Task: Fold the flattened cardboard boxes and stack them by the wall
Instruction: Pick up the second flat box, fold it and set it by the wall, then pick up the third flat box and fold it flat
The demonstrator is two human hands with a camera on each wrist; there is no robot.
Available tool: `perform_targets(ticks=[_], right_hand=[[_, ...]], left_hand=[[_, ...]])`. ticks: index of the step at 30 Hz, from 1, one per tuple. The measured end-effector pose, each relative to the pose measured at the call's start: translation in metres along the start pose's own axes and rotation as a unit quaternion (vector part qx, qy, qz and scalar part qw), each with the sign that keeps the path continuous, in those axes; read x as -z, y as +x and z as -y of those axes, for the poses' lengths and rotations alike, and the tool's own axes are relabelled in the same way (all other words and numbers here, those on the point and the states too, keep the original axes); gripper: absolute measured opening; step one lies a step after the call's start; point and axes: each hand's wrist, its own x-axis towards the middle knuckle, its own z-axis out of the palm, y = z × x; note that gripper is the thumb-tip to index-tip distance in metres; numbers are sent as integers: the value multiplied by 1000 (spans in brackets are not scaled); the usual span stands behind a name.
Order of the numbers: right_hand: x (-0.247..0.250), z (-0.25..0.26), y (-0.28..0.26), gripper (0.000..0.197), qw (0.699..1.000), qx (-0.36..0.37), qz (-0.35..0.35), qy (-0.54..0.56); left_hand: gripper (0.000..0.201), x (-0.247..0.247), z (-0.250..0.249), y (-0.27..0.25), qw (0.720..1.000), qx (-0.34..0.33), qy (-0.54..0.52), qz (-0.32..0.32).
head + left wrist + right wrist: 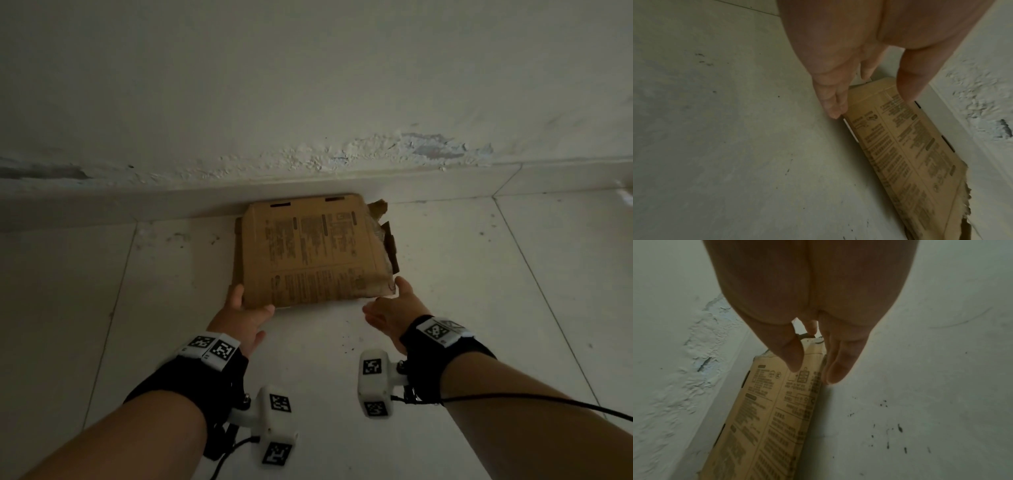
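A flattened brown cardboard box with printed text lies on the tiled floor, its far edge against the skirting of the wall. My left hand is at its near left corner, straight fingers along the left edge and the thumb over the top face. At the near right corner my right hand holds straight fingers beside the box, thumb above the printed face. The box's right side is torn and ragged. Neither hand is curled round the cardboard.
The wall's paint is peeling just above the skirting. Pale floor tiles spread out to both sides and towards me, with dark specks of dirt near the box. Cables trail from both wrist cameras.
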Motion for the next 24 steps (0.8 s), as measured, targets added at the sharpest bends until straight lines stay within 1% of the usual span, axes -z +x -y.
perform_targets(ticks=[2,4,6,10,12,14,18,21,24], right_hand=[[6,5,-6,79,1000,-12,1,15],[16,10,-13,72,1000,-11,9,15],[31,14,-18,67,1000,3,11,-20],[83,27,-47,62,999,26,-11,-16],[108,31,-68,63,998,34,-16,-46],[142,33,-91,64,996,47,-47,-55],[209,19,-136,61,991,34,-125,-20],[256,-5,-168,60,985,32,-167,15],[288,-37,-193,58,978,16,-197,64]], left_hand=[[76,-3,-3,-6,1000,-6,1,1],[73,-10,-10,-16,1000,-14,5,10],[71,-18,-16,-25,1000,-21,7,19],[67,-40,-29,-48,997,-44,38,45],[65,-55,-36,-61,995,-52,58,62],[63,-75,-44,-78,991,-67,76,86],[61,-119,-47,-122,978,-93,127,134],[60,-155,-44,-159,967,-108,150,177],[60,-185,-38,-194,954,-110,169,222]])
